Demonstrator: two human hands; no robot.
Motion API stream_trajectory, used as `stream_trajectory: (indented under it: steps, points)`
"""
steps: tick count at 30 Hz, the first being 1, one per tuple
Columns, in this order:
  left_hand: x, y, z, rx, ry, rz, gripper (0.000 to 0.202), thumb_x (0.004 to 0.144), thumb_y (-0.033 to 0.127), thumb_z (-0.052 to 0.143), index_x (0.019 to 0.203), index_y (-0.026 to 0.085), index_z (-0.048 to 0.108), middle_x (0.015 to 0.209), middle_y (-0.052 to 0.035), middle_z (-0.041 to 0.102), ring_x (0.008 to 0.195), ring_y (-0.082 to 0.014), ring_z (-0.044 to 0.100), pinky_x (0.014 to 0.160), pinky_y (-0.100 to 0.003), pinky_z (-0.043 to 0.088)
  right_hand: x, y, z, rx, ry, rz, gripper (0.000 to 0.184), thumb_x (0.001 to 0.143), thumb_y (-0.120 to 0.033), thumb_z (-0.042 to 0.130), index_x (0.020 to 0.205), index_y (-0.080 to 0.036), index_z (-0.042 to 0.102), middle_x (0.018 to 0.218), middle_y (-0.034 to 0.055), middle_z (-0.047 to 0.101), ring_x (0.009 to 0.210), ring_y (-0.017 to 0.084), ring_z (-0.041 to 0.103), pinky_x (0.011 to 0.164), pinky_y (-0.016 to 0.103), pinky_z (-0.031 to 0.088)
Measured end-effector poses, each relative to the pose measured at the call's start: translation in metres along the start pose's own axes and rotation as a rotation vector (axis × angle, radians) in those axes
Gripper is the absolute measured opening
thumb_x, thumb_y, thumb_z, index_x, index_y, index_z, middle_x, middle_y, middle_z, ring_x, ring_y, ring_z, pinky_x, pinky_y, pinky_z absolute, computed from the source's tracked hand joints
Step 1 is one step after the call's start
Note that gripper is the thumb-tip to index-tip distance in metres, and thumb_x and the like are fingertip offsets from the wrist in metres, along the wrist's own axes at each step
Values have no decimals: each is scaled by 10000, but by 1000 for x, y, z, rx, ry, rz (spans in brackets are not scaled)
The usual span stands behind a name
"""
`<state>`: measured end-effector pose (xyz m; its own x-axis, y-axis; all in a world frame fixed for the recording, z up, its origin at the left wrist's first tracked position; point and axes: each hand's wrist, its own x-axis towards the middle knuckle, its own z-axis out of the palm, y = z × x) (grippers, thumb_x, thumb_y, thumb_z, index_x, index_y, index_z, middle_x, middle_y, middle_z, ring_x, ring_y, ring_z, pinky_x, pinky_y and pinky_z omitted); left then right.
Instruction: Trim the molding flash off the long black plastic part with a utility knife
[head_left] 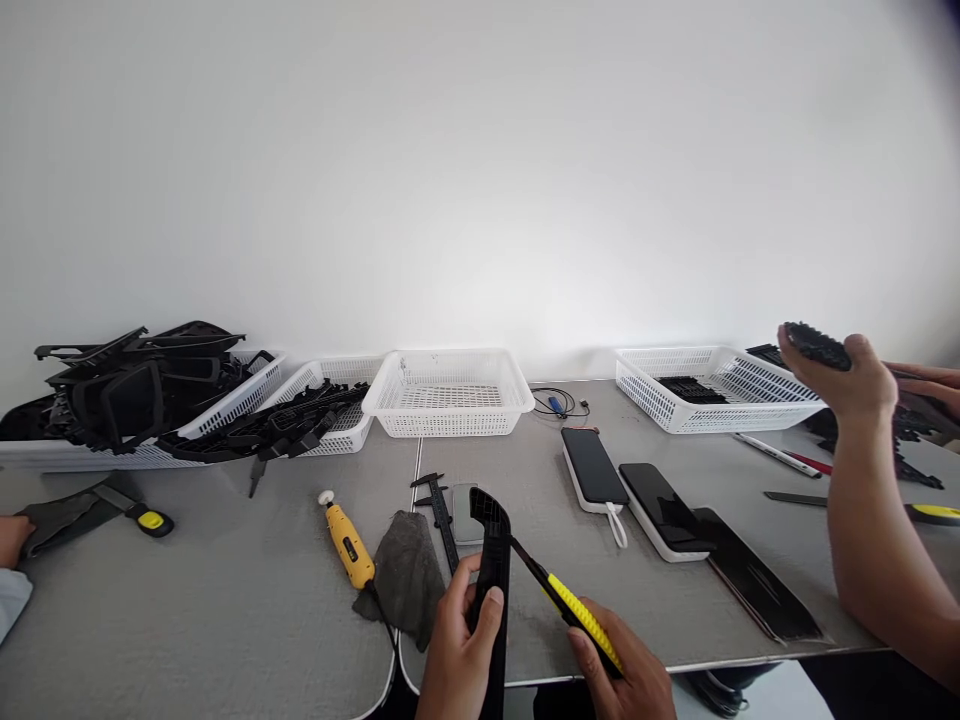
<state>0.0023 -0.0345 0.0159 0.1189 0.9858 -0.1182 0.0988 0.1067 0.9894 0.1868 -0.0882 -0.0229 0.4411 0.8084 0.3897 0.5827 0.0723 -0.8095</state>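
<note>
My left hand (465, 645) is closed around a long black plastic part (495, 560), held upright with its curved upper end leaning left. In my right hand (622, 660) is a yellow and black utility knife (581, 615). The knife's tip meets or nearly meets the right edge of the part, just below the curve; contact is hard to tell. Behind my left hand lie a grey cloth (407, 570), a black caliper (441, 515) and a small grey flat object (466, 515). A yellow rotary tool (349, 545) rests left of the cloth.
White baskets (450, 425) line the wall; those at left hold black parts (142, 385). Phones on power banks (592, 465) and a black pouch (761, 580) lie at right. A co-worker's arm (870, 500) reaches in there. Another person's hand (13, 540) is far left.
</note>
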Motion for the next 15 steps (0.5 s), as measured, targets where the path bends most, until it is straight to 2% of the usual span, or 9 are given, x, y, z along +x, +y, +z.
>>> stream_trajectory:
  steps: [5,8,12,15]
  points:
    - [0,1,-2,18,3,6,597,942,681,579,1345,246,644,1026,-75,743,940,-270,689,827,-343,556,0,1,1,-40,-4,57,542,984,-715,481,1066,-263,768,908,68,822,773,265,776,705,328,619]
    - [0,4,-1,11,9,14,583,937,680,590,1320,244,654,1017,-72,745,931,-267,691,824,-340,555,-1,4,1,-48,-23,56,555,977,-728,487,1080,-260,766,966,72,825,842,272,782,745,337,619]
    - [-1,6,1,3,-13,8,593,945,696,565,1313,237,644,905,-50,723,849,-256,686,787,-339,553,-4,9,4,-82,-27,51,562,980,-728,481,1090,-257,766,1010,82,829,895,284,786,764,349,621]
    - [0,5,-1,16,-41,-16,623,946,710,552,1352,243,622,940,-57,727,898,-267,693,798,-339,551,-6,13,7,-110,10,49,555,994,-712,467,1112,-254,755,1011,89,830,882,285,791,763,353,628]
